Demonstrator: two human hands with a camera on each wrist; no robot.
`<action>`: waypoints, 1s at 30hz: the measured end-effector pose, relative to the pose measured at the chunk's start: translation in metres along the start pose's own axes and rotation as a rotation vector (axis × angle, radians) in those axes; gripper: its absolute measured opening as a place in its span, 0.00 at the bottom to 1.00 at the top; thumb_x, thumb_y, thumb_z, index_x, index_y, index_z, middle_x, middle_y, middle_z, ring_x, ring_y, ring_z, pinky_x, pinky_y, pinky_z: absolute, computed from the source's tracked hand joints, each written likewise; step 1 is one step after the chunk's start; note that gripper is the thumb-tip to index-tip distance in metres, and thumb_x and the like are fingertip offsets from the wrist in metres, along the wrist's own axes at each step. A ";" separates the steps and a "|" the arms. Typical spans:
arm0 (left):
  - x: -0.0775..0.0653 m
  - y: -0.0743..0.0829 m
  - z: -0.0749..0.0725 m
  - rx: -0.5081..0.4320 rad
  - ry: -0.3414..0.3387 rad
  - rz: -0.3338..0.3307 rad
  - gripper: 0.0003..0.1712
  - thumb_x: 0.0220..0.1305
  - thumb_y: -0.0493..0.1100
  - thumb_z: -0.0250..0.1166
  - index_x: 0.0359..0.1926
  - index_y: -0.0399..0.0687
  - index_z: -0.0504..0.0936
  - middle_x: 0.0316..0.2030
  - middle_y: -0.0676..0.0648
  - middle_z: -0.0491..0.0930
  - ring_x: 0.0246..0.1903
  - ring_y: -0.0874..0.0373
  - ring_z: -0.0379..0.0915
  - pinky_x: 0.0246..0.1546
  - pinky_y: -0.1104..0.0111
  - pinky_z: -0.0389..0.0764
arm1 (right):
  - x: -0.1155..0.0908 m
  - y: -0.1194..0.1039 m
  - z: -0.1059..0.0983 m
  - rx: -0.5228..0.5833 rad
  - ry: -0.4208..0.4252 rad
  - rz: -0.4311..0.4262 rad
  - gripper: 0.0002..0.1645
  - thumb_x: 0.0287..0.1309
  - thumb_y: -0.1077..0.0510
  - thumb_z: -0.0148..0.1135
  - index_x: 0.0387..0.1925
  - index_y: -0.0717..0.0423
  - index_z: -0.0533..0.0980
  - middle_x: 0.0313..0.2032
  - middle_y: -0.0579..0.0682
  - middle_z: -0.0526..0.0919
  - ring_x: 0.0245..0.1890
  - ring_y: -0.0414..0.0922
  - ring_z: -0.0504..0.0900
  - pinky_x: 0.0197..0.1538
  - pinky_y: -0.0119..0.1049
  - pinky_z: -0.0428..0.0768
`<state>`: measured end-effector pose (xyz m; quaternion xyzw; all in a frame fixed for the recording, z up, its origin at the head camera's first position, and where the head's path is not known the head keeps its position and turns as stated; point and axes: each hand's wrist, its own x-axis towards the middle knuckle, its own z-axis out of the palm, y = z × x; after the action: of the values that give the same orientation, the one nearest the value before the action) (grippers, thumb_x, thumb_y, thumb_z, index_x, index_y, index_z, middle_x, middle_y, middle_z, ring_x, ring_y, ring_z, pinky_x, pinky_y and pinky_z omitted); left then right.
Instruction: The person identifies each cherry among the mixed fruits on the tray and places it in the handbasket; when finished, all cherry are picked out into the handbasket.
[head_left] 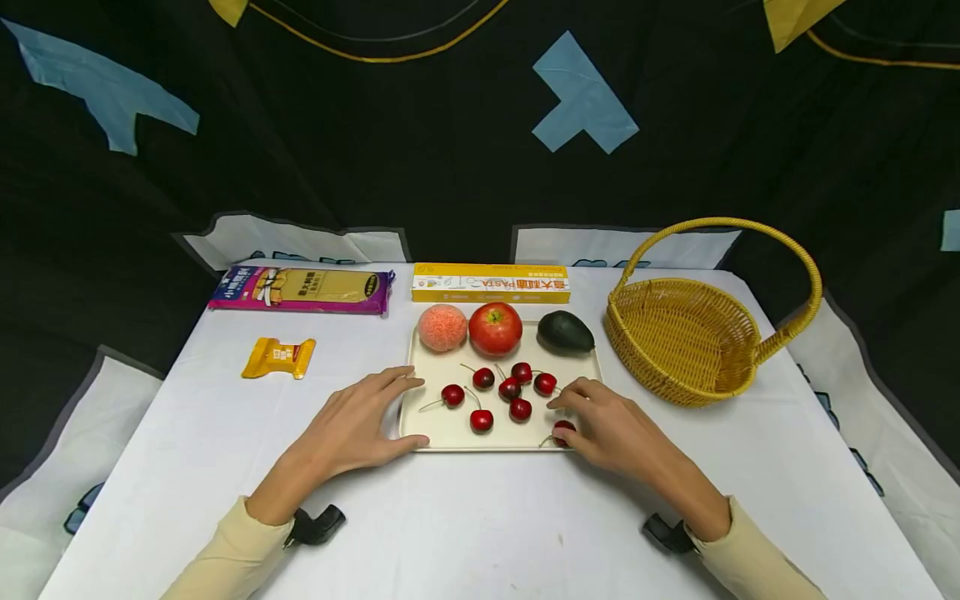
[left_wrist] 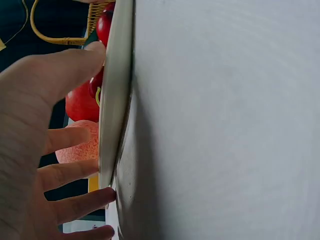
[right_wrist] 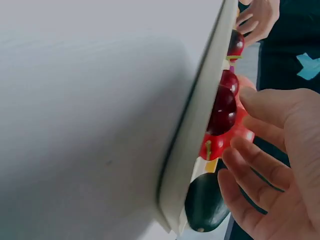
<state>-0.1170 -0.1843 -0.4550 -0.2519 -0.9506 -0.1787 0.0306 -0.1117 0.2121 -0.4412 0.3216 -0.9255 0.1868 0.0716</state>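
A cream rectangular tray (head_left: 442, 439) carries several dark red cherries (head_left: 482, 421) with stems. Along its far side sit a fuzzy pink peach (head_left: 442, 327), a red apple (head_left: 496, 329) and a dark green avocado (head_left: 566, 332). My left hand (head_left: 356, 425) is at the tray's left edge, fingers spread and thumb by the near corner, holding nothing. Over the right edge hovers my right hand (head_left: 611, 423), its fingers loosely bent; in the right wrist view nothing is between them. One cherry (head_left: 563, 433) lies just by the right thumb, partly covered; whether they touch I cannot tell.
To the right stands a yellow wicker basket (head_left: 652, 350) with a tall arched handle. Behind the tray lies a yellow pasta box (head_left: 491, 284). A purple noodle packet (head_left: 300, 290) and a small orange-yellow wrapped snack (head_left: 279, 357) are at the left on the white tablecloth (head_left: 480, 525).
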 end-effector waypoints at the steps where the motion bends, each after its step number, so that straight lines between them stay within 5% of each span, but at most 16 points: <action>1: 0.000 0.000 0.001 0.003 0.000 -0.001 0.46 0.56 0.71 0.78 0.69 0.53 0.82 0.74 0.44 0.75 0.68 0.41 0.76 0.60 0.41 0.82 | -0.002 0.001 0.000 0.005 -0.013 -0.001 0.17 0.60 0.51 0.81 0.49 0.47 0.88 0.49 0.43 0.84 0.46 0.40 0.85 0.44 0.41 0.86; 16: -0.002 -0.010 -0.001 0.004 -0.014 0.001 0.40 0.56 0.71 0.77 0.61 0.54 0.85 0.76 0.48 0.73 0.71 0.44 0.73 0.61 0.41 0.81 | -0.009 0.006 -0.005 0.002 -0.050 -0.049 0.12 0.62 0.53 0.81 0.46 0.46 0.89 0.44 0.39 0.85 0.40 0.35 0.80 0.41 0.34 0.83; 30: -0.002 -0.013 -0.002 0.002 -0.030 -0.012 0.38 0.55 0.73 0.77 0.58 0.55 0.87 0.77 0.48 0.72 0.72 0.44 0.72 0.63 0.39 0.80 | 0.007 0.031 -0.059 -0.032 0.075 -0.026 0.11 0.58 0.57 0.82 0.42 0.50 0.88 0.41 0.44 0.88 0.39 0.42 0.86 0.40 0.41 0.87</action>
<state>-0.1213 -0.1963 -0.4580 -0.2486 -0.9527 -0.1743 0.0152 -0.1356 0.2537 -0.3943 0.3254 -0.9207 0.1829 0.1140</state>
